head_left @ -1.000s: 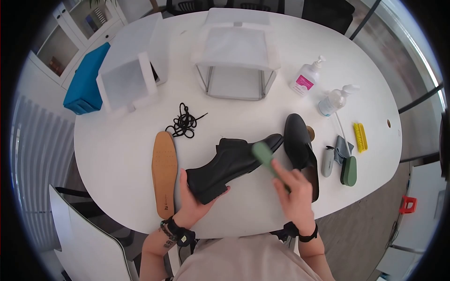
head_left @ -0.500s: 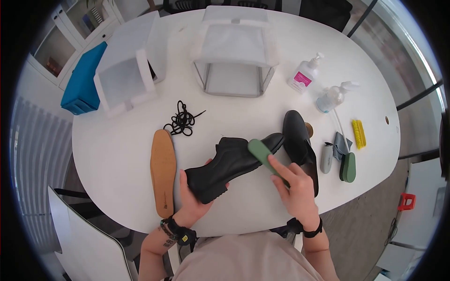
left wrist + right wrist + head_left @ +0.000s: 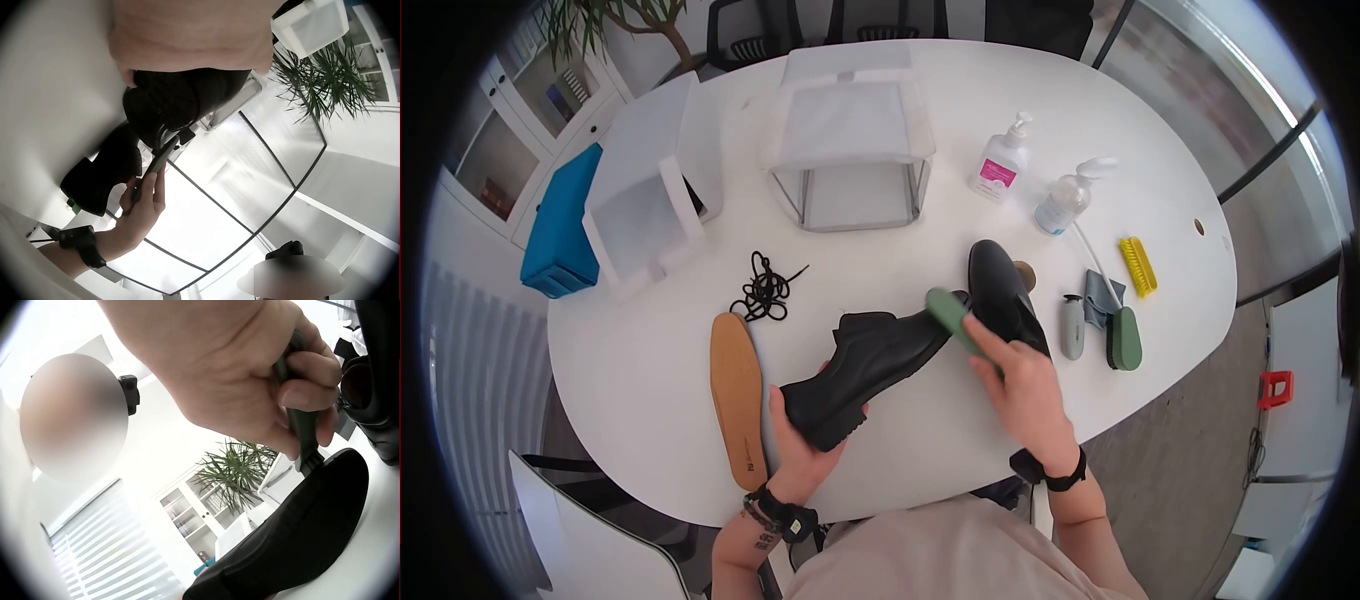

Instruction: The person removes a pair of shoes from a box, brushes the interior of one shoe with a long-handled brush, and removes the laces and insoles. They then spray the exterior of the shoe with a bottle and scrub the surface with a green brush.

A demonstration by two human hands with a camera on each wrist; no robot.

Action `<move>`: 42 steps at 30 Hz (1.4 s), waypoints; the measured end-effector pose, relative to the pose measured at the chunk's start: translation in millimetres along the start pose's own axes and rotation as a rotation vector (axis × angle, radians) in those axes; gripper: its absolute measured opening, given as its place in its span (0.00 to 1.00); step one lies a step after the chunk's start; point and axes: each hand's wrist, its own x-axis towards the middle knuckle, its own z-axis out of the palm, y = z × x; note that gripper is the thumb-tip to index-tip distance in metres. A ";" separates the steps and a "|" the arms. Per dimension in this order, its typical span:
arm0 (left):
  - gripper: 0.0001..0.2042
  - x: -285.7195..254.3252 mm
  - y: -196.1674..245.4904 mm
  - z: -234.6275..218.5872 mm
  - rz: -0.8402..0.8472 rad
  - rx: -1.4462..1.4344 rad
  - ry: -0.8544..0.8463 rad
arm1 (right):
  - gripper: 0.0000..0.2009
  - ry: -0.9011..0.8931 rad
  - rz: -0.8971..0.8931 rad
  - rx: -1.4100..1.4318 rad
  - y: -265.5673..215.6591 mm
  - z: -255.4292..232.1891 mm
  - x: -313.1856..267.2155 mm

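My left hand point(image 3: 800, 460) grips a black leather shoe point(image 3: 868, 362) by its heel, the toe pointing away to the right. The sole faces toward me at the heel block. In my right hand point(image 3: 1032, 400) is a green-handled brush point(image 3: 946, 308), my index finger stretched along its back. Its dark bristles point(image 3: 311, 464) are right at the upper of the toe in the right wrist view. A second black shoe point(image 3: 998, 290) stands on the table just beyond the toe, partly behind my right hand. A tan insole point(image 3: 738, 390) lies left of the held shoe.
Black laces point(image 3: 766, 290) lie in a heap behind the insole. To the right are a grey bottle point(image 3: 1073, 328), a grey cloth point(image 3: 1103, 292), another green brush point(image 3: 1125, 340) and a yellow brush point(image 3: 1138, 267). Pump bottles point(image 3: 1002, 165) and clear-fronted boxes point(image 3: 850, 150) stand farther back.
The brush has shifted along the shoe toward the tip of the toe, my right hand moving with it. My left hand keeps its grip on the heel. The head view has turned somewhat.
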 end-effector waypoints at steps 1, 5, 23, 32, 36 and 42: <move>0.49 -0.1 -0.3 -0.9 0.012 -0.003 0.017 | 0.27 -0.034 -0.072 0.037 -2.0 3.3 -5.5; 0.47 -3.8 1.2 -3.6 0.037 0.011 0.032 | 0.27 -0.165 -0.073 0.146 -23.5 5.9 -15.2; 0.40 -11.7 12.5 -0.1 0.091 0.041 0.029 | 0.27 -0.153 -0.076 0.087 -28.2 16.7 -1.6; 0.40 -11.1 11.6 -1.1 0.091 0.027 0.063 | 0.27 -0.250 -0.193 0.165 -28.8 11.8 -2.1; 0.39 -11.6 10.9 1.7 0.099 0.010 0.083 | 0.27 -0.006 -0.020 0.004 -13.9 24.0 9.4; 0.45 -7.7 11.7 -15.8 0.081 0.088 -0.042 | 0.29 -0.133 -0.152 0.129 -28.8 15.5 -8.7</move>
